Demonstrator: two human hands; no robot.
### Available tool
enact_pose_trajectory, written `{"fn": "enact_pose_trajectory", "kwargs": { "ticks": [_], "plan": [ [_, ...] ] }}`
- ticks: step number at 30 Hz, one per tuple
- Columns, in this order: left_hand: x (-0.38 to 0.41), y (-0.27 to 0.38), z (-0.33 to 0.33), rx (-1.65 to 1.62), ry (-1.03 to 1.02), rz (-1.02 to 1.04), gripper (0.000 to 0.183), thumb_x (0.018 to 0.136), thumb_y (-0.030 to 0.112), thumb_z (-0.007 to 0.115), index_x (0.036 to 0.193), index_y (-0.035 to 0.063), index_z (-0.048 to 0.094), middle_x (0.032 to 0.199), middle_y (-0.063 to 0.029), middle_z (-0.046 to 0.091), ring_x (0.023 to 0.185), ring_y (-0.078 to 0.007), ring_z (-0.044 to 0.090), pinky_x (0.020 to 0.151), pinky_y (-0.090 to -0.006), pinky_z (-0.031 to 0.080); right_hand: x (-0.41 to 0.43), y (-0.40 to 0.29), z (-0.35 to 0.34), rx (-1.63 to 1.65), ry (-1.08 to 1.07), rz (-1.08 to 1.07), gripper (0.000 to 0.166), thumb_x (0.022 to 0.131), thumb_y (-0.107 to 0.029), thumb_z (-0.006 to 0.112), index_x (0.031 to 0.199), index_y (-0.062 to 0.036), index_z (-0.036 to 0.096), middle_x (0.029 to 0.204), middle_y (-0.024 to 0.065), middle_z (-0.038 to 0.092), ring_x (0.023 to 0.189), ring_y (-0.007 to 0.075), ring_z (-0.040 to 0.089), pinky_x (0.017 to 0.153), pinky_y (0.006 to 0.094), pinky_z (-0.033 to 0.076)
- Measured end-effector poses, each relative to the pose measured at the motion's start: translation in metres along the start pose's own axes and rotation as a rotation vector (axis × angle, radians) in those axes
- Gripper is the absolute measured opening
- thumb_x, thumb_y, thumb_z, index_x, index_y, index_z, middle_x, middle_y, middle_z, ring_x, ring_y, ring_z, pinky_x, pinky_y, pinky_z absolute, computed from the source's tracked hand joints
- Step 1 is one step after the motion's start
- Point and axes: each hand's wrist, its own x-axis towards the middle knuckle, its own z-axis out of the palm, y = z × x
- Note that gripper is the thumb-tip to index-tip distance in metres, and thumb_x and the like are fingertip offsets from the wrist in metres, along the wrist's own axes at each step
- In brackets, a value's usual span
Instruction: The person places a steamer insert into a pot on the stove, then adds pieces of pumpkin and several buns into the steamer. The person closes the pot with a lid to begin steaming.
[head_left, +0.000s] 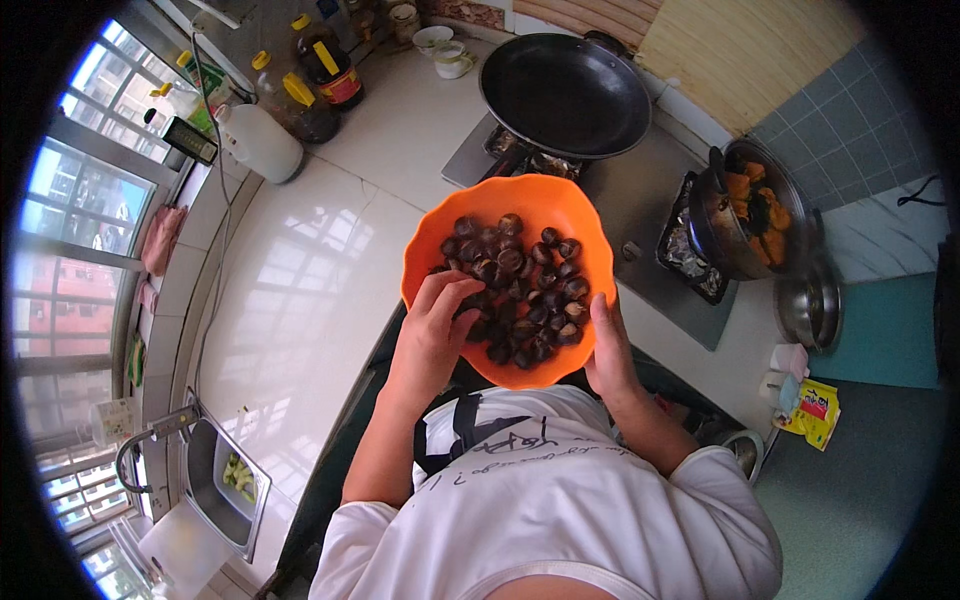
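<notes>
An orange bowl with a wavy rim (517, 191) is held up in front of my white shirt. Dark brown roasted chestnuts (510, 260) lie heaped inside, several with split shells. My right hand (611, 349) grips the bowl's right side, thumb up along the rim and fingers hidden beneath. Over the left rim reaches my left hand (435, 319), its bent fingers and thumb among the chestnuts. Whether a chestnut is pinched between those fingertips cannot be made out.
Beyond the bowl, a black wok (566, 94) sits on the gas hob (690, 315). A steel pot (712, 217) with orange food stands right of it. Sauce bottles (326, 64) and a white jug (259, 142) line the left counter. A sink (199, 480) lies lower left.
</notes>
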Motion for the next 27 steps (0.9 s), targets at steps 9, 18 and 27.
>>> {"fn": "enact_pose_trajectory", "kwargs": {
  "ticks": [9,18,27],
  "plan": [
    [-0.004,-0.01,0.001,0.003,0.029,0.062,0.033,0.07,-0.008,0.06,0.099,0.0061,0.057,0.104,-0.0089,0.053,0.092,-0.0255,0.057,0.067,-0.0318,0.05,-0.003,0.0,0.0,-0.023,-0.012,-0.02,0.054,0.092,-0.028,0.042,0.135,-0.0072,0.019,0.13,0.0102,0.033,0.119,0.0183,0.036,0.098,0.0338,0.032],
    [-0.009,-0.011,-0.001,-0.021,0.068,0.038,0.034,0.07,-0.009,0.059,0.099,0.0071,0.057,0.106,-0.0098,0.052,0.096,-0.026,0.055,0.073,-0.0317,0.049,-0.002,0.004,0.001,-0.027,-0.015,0.003,0.053,0.092,-0.027,0.042,0.136,-0.0078,0.018,0.131,0.0092,0.033,0.118,0.0178,0.036,0.099,0.0337,0.031],
    [-0.035,-0.082,-0.02,0.1,0.478,-0.227,0.044,0.08,0.005,0.058,0.12,0.0063,0.04,0.118,-0.017,0.04,0.114,-0.0313,0.039,0.093,-0.0397,0.037,0.026,0.044,0.024,-0.075,-0.01,0.248,0.054,0.091,-0.029,0.045,0.134,-0.0075,0.02,0.129,0.0069,0.034,0.115,0.0162,0.037,0.097,0.0336,0.033]
  ]
}}
